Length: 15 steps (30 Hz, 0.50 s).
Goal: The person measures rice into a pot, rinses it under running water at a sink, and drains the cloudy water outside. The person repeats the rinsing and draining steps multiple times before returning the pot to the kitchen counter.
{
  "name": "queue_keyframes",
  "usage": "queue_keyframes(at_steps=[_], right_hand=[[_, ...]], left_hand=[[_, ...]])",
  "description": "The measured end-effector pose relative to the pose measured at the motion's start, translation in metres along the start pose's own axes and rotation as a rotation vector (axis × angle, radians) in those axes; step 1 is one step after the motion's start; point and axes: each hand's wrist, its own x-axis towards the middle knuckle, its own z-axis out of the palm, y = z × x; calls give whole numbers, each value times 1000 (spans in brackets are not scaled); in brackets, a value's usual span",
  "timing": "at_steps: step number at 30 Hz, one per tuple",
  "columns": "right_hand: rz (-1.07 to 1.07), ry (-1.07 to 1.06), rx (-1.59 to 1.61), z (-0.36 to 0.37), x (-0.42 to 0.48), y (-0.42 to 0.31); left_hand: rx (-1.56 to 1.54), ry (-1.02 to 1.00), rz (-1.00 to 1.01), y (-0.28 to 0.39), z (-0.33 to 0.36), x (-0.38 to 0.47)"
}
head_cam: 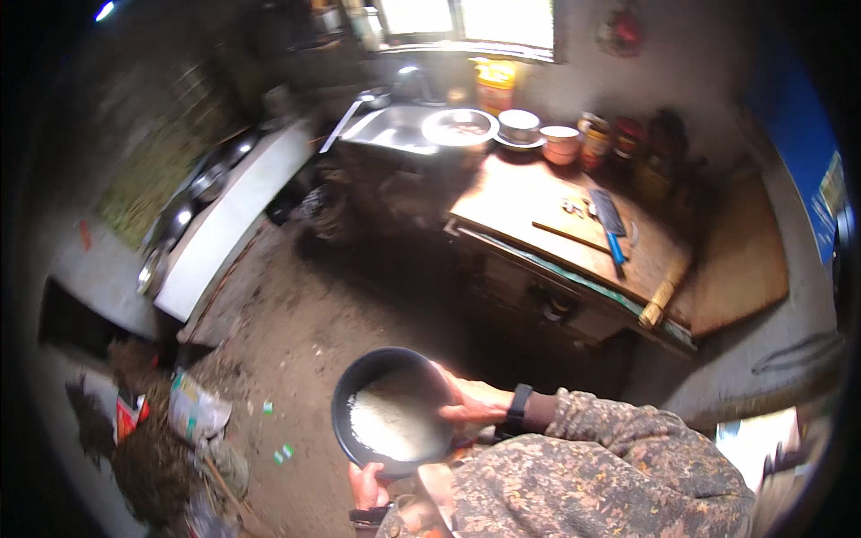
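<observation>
A dark round pot (344,437) is held in front of my body, above the floor. White grains that look like rice (387,420) cover its bottom; whether water lies over them cannot be told. My right hand (476,398) grips the rim on the right, its thumb over the inside and its fingers mostly hidden behind the wall. At the lower left edge, my left hand (368,485) holds the pot with its thumb by the rim and the other fingers largely hidden.
A wooden worktop (511,195) bears a blue-handled cleaver (609,218) on a cutting board. Beyond it are a metal sink (397,128), a large bowl (461,126) and jars. A white-edged counter (229,228) with pots stands left. Sacks (198,407) and brush lie on the dirt floor.
</observation>
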Motion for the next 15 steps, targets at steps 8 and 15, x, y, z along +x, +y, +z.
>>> queue_keyframes(at_steps=[8,15], right_hand=[[189,274,18,-15,88,-11],[264,397,52,-67,153,-5]], left_hand=[[159,-251,-65,98,20,147],[282,-344,-186,132,73,261]])
